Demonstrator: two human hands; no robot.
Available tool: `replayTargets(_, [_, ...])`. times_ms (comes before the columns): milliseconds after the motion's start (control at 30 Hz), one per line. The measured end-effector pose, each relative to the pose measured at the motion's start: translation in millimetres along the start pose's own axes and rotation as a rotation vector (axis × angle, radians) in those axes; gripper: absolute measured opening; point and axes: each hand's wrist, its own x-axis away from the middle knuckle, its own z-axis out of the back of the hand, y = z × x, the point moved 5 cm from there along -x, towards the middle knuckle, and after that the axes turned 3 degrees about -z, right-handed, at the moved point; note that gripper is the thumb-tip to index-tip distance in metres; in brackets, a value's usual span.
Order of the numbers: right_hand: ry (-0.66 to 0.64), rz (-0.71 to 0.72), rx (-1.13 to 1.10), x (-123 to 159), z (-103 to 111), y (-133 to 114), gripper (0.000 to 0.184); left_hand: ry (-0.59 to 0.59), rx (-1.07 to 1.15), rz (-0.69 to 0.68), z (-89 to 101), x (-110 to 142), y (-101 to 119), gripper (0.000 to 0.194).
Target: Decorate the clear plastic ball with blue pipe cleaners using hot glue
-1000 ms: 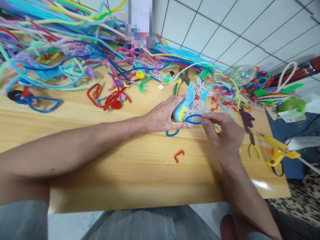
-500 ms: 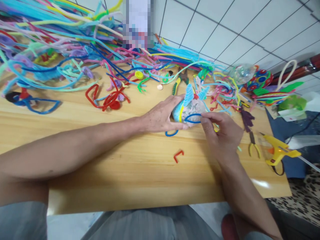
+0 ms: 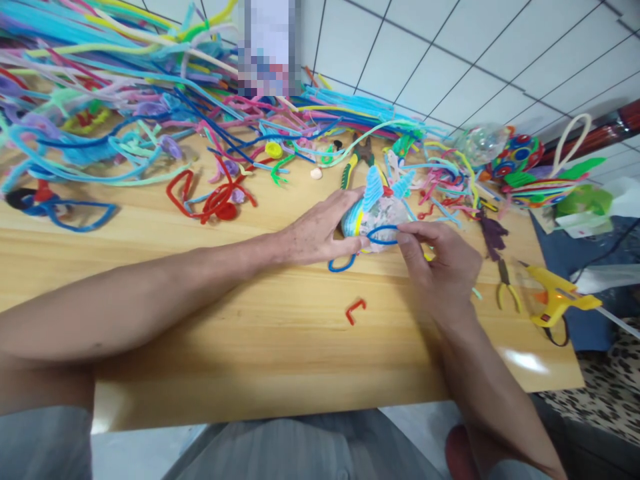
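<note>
Right of centre on the table (image 3: pixel 240 333), I have the ball (image 3: pixel 390 217), pale with a light blue side, a yellow band and two light blue ears (image 3: pixel 373 189). My left hand (image 3: pixel 317 233) cups its left side, thumb apart from the fingers. My right hand (image 3: pixel 443 260) pinches the end of a blue ring (image 3: pixel 383 227) between thumb and forefinger, in front of the ball; whether ring and ball touch, I can't quite tell from here. A blue loop (image 3: pixel 342 269) lies just below my left hand, and a bent red piece (image 3: pixel 351 319) nearer the front edge. Behind the ball are green-handled pliers (image 3: pixel 346 175) and heaped pipe cleaners (image 3: pixel 150 83). To the right lie yellow-handled pliers (image 3: pixel 503 273) and a yellow glue gun (image 3: pixel 555 293).
</note>
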Motion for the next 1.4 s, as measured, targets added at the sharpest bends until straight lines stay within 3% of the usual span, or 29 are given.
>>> replayTargets(233, [0.013,0.003,0.002,-0.3,-1.3,-0.2,0.009,0.002,0.013,0.021,1.0,-0.2,1.6,0.083])
replayTargets(533, [0.012,-0.221,-0.343,-7.0,-10.8,23.3,0.026,0.000,-0.002,0.032,1.5,1.0,2.8,0.083])
replayTargets(833, [0.048,-0.304,-0.390,-7.2,-21.7,45.0,0.038,0.016,-0.015,0.050,-0.1,5.2,-4.1,0.083])
replayTargets(1400, [-0.092,-0.479,-0.683,-3.3,-38.5,47.4,0.064,-0.028,0.077,0.075,2.0,9.7,-1.5,0.076])
